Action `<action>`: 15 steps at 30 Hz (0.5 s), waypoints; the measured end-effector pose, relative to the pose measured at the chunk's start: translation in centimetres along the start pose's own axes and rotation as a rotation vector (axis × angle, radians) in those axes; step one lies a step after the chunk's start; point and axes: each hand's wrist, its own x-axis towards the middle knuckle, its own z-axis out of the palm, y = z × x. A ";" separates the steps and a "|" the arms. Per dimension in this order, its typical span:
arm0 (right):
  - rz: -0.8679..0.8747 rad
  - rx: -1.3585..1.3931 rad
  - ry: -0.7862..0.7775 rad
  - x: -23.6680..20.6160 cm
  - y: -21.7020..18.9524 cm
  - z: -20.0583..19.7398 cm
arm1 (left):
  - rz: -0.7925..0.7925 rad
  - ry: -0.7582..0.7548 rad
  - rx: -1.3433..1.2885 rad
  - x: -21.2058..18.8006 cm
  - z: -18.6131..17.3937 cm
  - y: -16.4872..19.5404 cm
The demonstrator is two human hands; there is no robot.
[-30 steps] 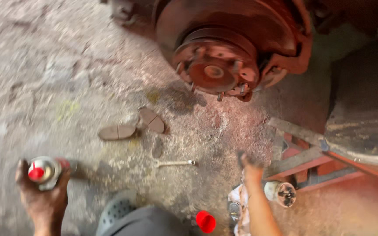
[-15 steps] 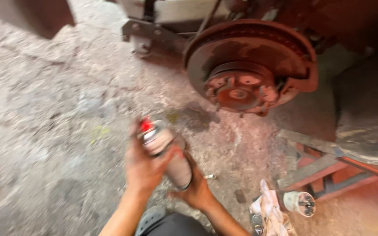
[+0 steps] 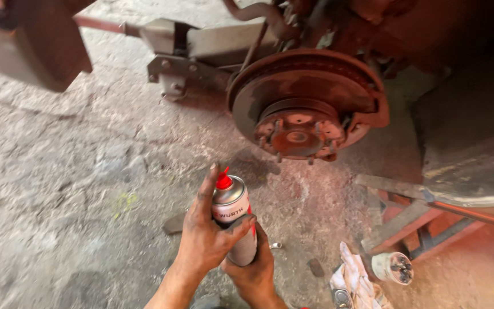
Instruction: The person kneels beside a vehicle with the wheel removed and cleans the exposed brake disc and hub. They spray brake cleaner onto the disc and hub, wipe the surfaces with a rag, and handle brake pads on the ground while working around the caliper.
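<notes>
Hands, left (image 3: 204, 243) over right (image 3: 254, 273), grip upright spray can (image 3: 232, 220) near brake disc (image 3: 307, 109).

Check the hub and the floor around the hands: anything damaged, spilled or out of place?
The brake disc is heavily rusted, its studs bare with no wheel fitted. Loose bits lie on the dirty concrete floor: a rag, a small open container tipped on its side. Both hands grip the spray can upright; nothing looks spilled.

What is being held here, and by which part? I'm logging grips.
A spray can: left hand around its body, forefinger by the red nozzle; right hand under its base.
</notes>
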 end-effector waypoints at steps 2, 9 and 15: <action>-0.040 0.010 -0.029 0.1 -1.1 -0.3 | 0.016 -0.004 -0.042 0.9 -0.1 0.8; -0.266 -0.412 -0.163 3.4 -3.6 -6.3 | 0.089 0.051 -0.100 5.6 -4.3 5.1; -0.497 -0.500 0.080 10.4 -8.6 -11.4 | -0.031 -0.064 -0.097 6.2 -8.2 9.4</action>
